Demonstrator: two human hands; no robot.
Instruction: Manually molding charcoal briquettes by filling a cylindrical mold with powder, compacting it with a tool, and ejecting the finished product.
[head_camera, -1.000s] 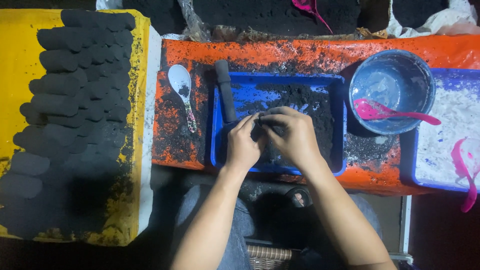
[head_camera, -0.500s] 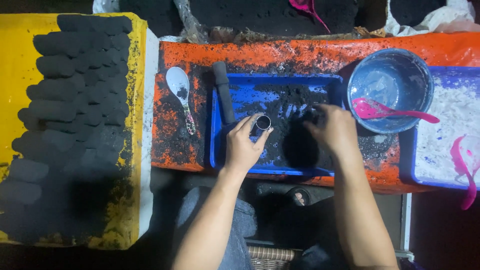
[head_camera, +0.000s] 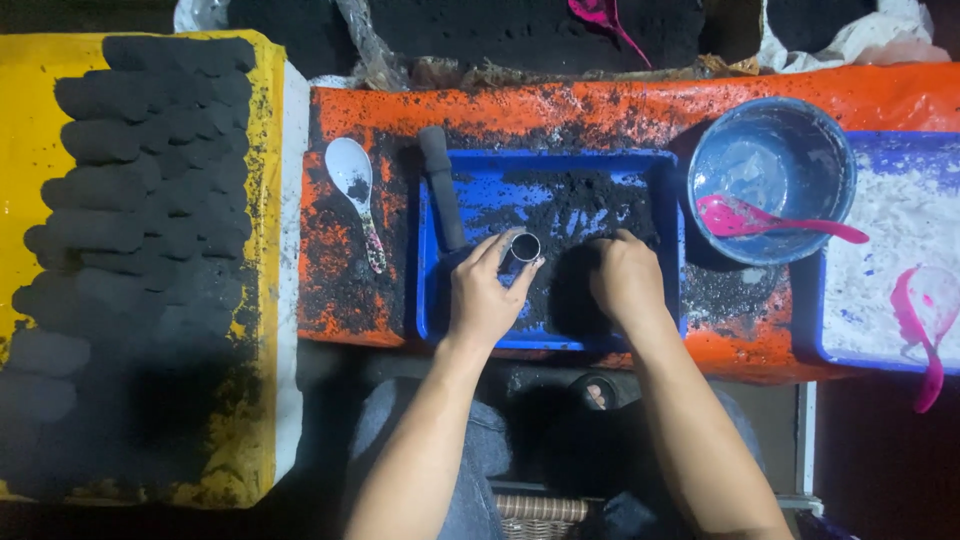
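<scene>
Left hand (head_camera: 483, 298) fingers hold a small metal tube (head_camera: 524, 246), mouth up. Right hand (head_camera: 625, 280) fingers pinch black powder (head_camera: 580, 215) in the blue tray (head_camera: 432, 300). Risk: a tilted tube spills powder beside the fingers.

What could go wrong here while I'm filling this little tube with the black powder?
The left hand holds the small metal tube tilted, so powder may spill out. The right hand scoops near the blue tray's edge, so powder could be pushed onto the already messy orange surface.
</scene>
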